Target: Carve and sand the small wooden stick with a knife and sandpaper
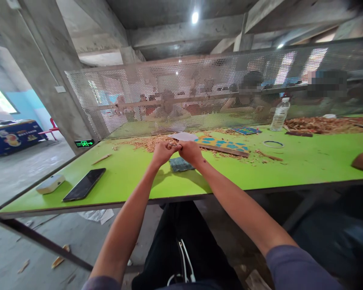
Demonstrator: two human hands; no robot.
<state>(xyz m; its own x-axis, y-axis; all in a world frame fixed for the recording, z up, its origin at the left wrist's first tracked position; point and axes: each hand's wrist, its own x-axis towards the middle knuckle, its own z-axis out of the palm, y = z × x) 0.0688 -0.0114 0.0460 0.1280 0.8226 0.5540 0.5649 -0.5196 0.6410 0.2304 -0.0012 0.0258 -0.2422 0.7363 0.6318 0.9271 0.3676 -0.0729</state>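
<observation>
Pinching small piece (176, 147) btwn L hand (162, 152), R hand (190, 152).

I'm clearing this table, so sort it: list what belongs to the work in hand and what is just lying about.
In hand, probably: left hand, right hand, fingertips together; dark square pad beneath them; pale wood shavings pile; wooden board with blue shapes.
Lying about: black smartphone; small white box; clear plastic water bottle; thin white ring.
</observation>
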